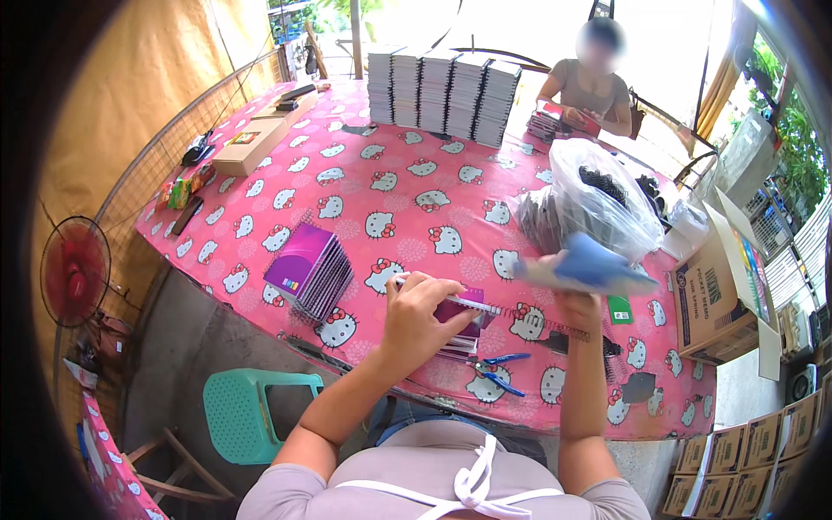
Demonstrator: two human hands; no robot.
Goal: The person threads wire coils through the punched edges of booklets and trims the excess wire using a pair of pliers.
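My left hand [420, 316] is closed around a small notepad [468, 304], held edge-on above a short stack of purple notebooks [461, 345]. From the notepad's edge a thin dark spiral coil [539, 321] stretches toward my right hand [576, 302]. That hand is raised and closed on a blue, pale-edged object [591, 263], too smeared by motion to name. Blue-handled pliers [501, 374] lie spread on the table just right of the short stack. Left of my left hand stands a taller stack of spiral-bound purple notebooks [309, 270].
A pink patterned cloth covers the table [381, 225]. Beyond my right hand sits a plastic bag [598, 195] of dark coils. Tall bound stacks [442, 94] stand at the back, near a seated person [594, 91] handling notebooks. A carton [719, 290] stands right, a green stool [238, 416] left.
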